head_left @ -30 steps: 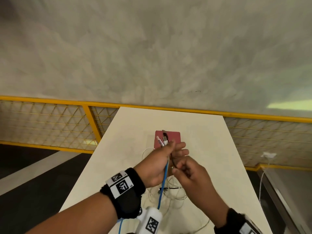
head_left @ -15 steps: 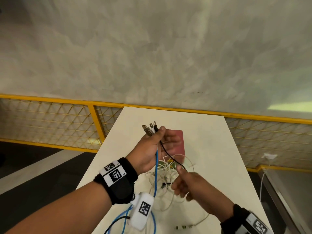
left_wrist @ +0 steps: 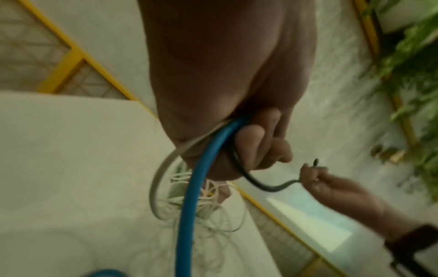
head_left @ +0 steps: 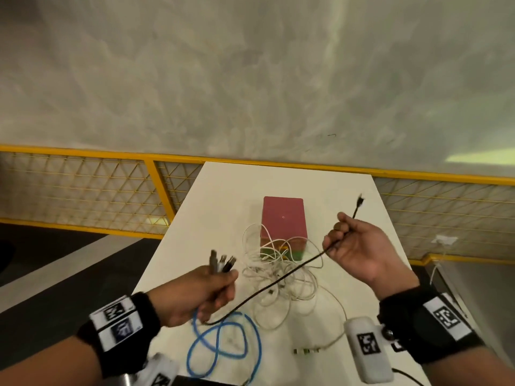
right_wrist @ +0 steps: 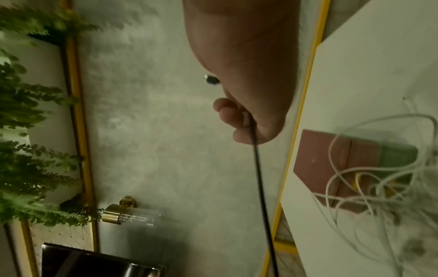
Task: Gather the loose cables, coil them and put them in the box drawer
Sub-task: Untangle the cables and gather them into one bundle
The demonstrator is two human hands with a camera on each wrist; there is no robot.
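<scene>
The left hand [head_left: 195, 293] grips a bunch of cable plug ends [head_left: 221, 263] — a thick blue cable [head_left: 223, 349] loops from it onto the white table [head_left: 195, 218]. The right hand [head_left: 359, 249] pinches a thin black cable [head_left: 278, 280] near its free plug, the cable stretched between both hands. A tangle of thin white cables [head_left: 281, 271] lies against the pink and green box [head_left: 282, 218].

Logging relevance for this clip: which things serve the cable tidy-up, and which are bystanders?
Job: black cable, blue cable, white cables, box, left hand, right hand.
Bystanders: yellow railing, plant, table.
</scene>
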